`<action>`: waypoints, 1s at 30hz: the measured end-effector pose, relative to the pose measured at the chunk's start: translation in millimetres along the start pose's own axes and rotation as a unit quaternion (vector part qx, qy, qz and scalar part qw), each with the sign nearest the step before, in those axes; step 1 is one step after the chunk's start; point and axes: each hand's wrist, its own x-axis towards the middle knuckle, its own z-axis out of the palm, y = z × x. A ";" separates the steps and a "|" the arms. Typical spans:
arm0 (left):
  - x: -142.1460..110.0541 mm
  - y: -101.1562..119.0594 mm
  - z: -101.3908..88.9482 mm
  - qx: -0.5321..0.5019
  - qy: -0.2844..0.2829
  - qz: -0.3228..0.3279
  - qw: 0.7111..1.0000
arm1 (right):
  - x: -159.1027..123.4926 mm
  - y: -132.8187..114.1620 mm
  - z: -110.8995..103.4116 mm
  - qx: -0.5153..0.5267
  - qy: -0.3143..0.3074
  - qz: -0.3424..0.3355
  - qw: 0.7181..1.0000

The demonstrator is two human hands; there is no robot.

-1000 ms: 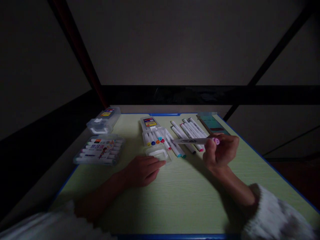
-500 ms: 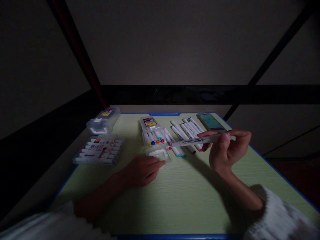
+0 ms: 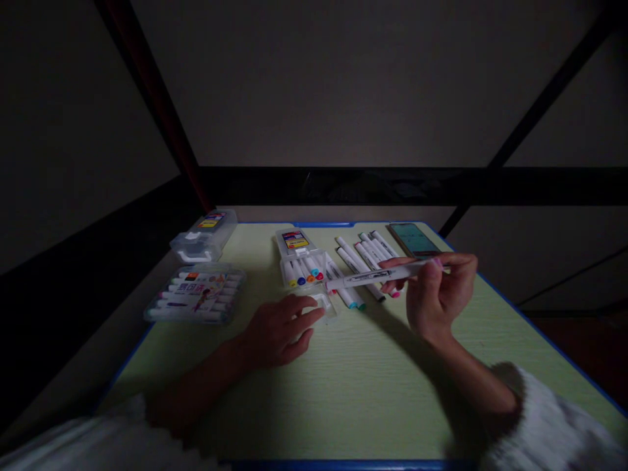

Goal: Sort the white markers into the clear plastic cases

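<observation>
My right hand [image 3: 434, 294] pinches a white marker [image 3: 363, 278] by its right end and holds it nearly level above the table. Its left tip hangs close to the open clear plastic case [image 3: 297, 242]. Inside that case lie several white markers with coloured ends [image 3: 305, 273], yellow, blue, orange and red among them. The case's lid [image 3: 331, 307] is folded down toward me. My left hand [image 3: 284, 330] is at the lid with its fingers apart; whether it touches the lid I cannot tell. Several loose markers [image 3: 366, 255] lie right of the case, partly behind the held marker.
On the left lie a flat clear case full of markers [image 3: 196, 294] and, behind it, a clear plastic box [image 3: 203, 239]. A phone [image 3: 415, 239] with a lit screen rests at the back right. The pale green table [image 3: 343, 392] has a blue edge.
My right hand has moved left with the marker, bringing its tip nearer the open case. The fingers of my left hand have spread and lifted a little at the lid.
</observation>
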 end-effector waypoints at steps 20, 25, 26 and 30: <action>-0.8 4.9 0.5 -0.045 -0.092 0.020 0.995 | -7.0 1.8 1.8 0.028 -0.047 0.089 0.995; 0.5 4.3 1.5 -0.080 -0.096 0.004 0.992 | -9.5 1.3 1.9 0.030 -0.062 0.104 0.992; 0.7 3.9 1.8 -0.085 -0.092 0.002 0.992 | -9.8 1.2 2.3 0.031 -0.065 0.105 0.992; 0.7 2.5 3.0 -0.095 -0.090 -0.018 0.991 | -10.1 1.1 4.1 0.033 -0.066 0.111 0.991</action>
